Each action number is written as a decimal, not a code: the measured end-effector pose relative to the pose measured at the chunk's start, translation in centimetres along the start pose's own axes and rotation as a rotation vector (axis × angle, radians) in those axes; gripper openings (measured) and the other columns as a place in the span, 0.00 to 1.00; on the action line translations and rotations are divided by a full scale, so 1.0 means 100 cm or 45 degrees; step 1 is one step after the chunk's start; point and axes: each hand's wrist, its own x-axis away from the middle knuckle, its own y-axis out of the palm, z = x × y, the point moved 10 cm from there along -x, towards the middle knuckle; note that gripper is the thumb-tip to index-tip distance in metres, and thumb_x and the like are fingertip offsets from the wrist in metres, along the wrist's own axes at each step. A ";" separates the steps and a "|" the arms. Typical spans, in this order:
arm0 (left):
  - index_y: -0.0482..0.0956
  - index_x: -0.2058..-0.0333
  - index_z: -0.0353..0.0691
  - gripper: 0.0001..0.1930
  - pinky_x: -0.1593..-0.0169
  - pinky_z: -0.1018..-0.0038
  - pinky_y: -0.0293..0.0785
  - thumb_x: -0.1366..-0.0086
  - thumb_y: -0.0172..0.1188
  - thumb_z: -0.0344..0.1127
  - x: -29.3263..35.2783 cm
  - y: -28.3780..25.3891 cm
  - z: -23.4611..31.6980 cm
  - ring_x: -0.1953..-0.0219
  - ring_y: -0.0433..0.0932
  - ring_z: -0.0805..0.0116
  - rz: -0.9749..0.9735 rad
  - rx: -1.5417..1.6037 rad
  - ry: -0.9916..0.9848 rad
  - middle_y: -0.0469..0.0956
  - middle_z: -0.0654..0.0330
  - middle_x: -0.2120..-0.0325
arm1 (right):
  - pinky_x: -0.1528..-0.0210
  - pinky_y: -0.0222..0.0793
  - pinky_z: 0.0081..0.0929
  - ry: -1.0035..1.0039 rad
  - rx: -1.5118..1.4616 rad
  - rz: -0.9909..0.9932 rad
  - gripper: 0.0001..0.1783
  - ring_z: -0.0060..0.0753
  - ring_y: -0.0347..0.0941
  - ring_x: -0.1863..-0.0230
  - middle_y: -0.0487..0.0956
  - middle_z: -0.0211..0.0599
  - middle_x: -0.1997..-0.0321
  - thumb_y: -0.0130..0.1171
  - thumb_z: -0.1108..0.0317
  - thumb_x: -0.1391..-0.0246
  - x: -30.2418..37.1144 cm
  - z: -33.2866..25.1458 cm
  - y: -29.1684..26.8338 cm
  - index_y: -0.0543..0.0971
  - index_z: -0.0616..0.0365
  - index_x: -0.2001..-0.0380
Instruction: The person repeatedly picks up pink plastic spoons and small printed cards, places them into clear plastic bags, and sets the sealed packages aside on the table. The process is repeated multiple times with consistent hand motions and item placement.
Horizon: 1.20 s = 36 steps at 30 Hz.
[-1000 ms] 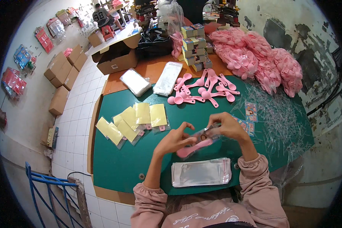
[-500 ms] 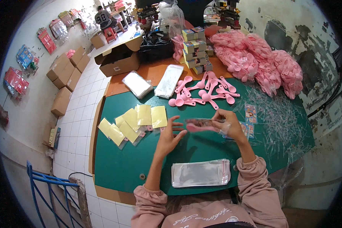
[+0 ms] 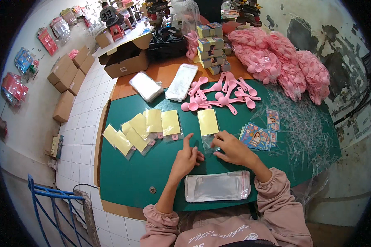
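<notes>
A clear plastic bag with a yellow card (image 3: pixel 207 122) in it lies flat at the middle of the green table. My right hand (image 3: pixel 236 149) is at the bag's lower end, its fingertips on or just beside the clear plastic, thumb and fingers apart. To the left of that bag is my left hand (image 3: pixel 185 159), its index finger stretched out and the other fingers loosely bent, holding nothing. Several similar bags with yellow cards (image 3: pixel 153 121) overlap on the left, pink tabs showing at some lower ends. A stack of empty clear bags (image 3: pixel 217 186) lies near my body.
Pink scoops (image 3: pixel 222 101) are heaped behind the hands. Printed blue cards (image 3: pixel 257 138) and plastic scraps (image 3: pixel 303 127) lie on the right. Card stacks (image 3: pixel 212 51), bulging bags of pink scoops (image 3: pixel 261 53) and an open carton (image 3: pixel 125 64) stand farther back. A person (image 3: pixel 110 15) sits far off.
The packet with a pink scoop that my right hand held up now lies on the table, yellow side up. My right hand has moved slightly down and left; my left hand has lowered.
</notes>
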 end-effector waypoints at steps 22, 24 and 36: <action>0.51 0.43 0.41 0.28 0.60 0.77 0.74 0.40 0.52 0.28 -0.008 0.013 -0.005 0.64 0.74 0.72 -0.164 0.592 0.006 0.75 0.55 0.68 | 0.63 0.62 0.33 -0.163 -0.021 0.064 0.11 0.39 0.68 0.65 0.69 0.37 0.69 0.57 0.66 0.57 -0.001 -0.027 0.007 0.71 0.56 0.70; 0.47 0.41 0.43 0.30 0.59 0.76 0.73 0.39 0.52 0.28 -0.006 0.016 0.000 0.64 0.74 0.71 -0.181 0.666 0.037 0.74 0.54 0.68 | 0.63 0.63 0.33 -0.092 0.014 0.135 0.10 0.40 0.68 0.66 0.69 0.38 0.69 0.57 0.67 0.57 -0.001 -0.020 0.001 0.70 0.56 0.70; 0.45 0.40 0.43 0.33 0.62 0.78 0.73 0.41 0.51 0.25 -0.009 0.011 -0.011 0.67 0.76 0.73 -0.072 0.513 0.018 0.76 0.55 0.73 | 0.60 0.63 0.34 -0.286 0.241 0.175 0.09 0.40 0.67 0.66 0.68 0.39 0.69 0.56 0.69 0.59 -0.002 -0.034 0.018 0.70 0.60 0.73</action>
